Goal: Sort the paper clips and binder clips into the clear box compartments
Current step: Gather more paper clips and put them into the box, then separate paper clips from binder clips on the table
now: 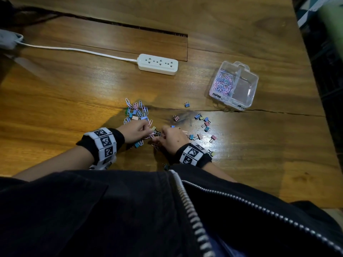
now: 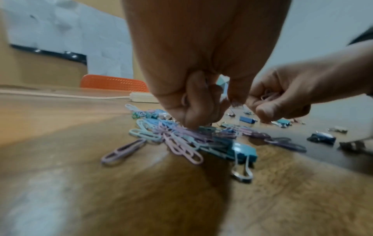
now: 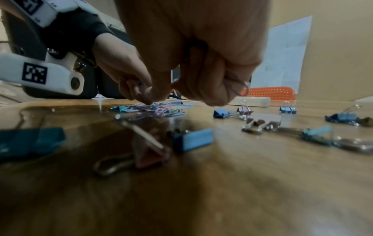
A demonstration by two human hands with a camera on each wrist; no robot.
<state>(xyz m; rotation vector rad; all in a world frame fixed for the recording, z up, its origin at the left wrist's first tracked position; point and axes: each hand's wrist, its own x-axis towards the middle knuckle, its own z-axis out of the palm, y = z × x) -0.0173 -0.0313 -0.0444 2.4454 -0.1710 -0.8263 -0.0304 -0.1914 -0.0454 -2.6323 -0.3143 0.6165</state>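
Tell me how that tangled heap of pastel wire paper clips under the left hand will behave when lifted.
The heap of pastel wire paper clips looks interlocked, so a pinch by the left hand probably drags several up together. Thin wire suggests they are light and may slip loose. A teal binder clip lies against the heap and could snag.

Pastel pink, blue paper clips (image 1: 136,110); white power strip (image 1: 158,64); black-and-white checked wristbands (image 1: 104,141)
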